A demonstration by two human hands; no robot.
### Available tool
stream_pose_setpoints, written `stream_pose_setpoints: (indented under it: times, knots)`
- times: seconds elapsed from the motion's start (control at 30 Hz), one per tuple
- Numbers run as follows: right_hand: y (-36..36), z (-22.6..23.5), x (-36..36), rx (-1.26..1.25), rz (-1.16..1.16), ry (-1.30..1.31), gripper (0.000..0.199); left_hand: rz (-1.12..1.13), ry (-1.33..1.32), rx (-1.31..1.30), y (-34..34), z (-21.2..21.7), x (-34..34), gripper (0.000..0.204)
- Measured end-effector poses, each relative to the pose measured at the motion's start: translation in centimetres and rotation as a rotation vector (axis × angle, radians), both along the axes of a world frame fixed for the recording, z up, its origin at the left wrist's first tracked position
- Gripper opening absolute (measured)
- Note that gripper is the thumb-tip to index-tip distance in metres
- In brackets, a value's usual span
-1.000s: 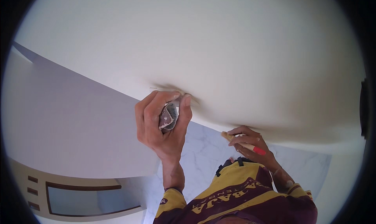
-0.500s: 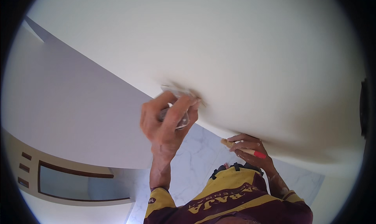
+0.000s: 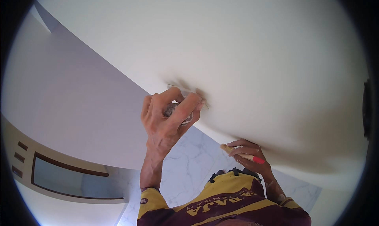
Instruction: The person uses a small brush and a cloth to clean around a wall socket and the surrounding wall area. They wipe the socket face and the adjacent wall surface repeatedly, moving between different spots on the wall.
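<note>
My left hand (image 3: 166, 115) is closed around a scraper (image 3: 181, 90) with a flat, broad blade, its edge against the pale wall (image 3: 256, 60). The scraper's grey, white-smeared grip shows between my fingers. Lower and to the right, my right hand (image 3: 250, 155) rests close to the same wall. It holds a slim paintbrush (image 3: 244, 156) with a pale wooden handle and a red end, lying across the fingers. Whether the right fingers touch the wall I cannot tell. White smears mark the right hand.
A greyish-lilac surface (image 3: 79, 83) meets the pale wall along a slanting edge at the left. Brown-framed openings (image 3: 71, 162) show at lower left. Marble-patterned floor tiles (image 3: 185, 155) lie below. A dark object (image 3: 366, 109) stands at the far right rim.
My left hand has turned slightly, with the scraper still against the wall. The view has shifted a little, so the right hand and brush appear slightly farther left.
</note>
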State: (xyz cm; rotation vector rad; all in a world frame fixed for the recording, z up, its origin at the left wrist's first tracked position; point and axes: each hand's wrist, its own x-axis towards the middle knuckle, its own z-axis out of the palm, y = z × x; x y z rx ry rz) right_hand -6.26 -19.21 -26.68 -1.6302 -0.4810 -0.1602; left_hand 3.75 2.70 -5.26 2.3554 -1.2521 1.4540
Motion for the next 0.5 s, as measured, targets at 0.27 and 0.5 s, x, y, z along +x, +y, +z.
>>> stream_pose_setpoints:
  times: [0.27, 0.5]
  knots:
    - [-2.0, 1.3, -1.4, -0.027, -0.021, -0.039, 0.019, -0.018, 0.091, -0.158, -1.5, 0.6, -0.7, 0.04]
    - [-1.9, 4.5, -1.6, 0.119, 0.078, 0.367, 0.024, -0.286, 0.376, 0.032, -1.1, -1.5, -4.1, 0.045]
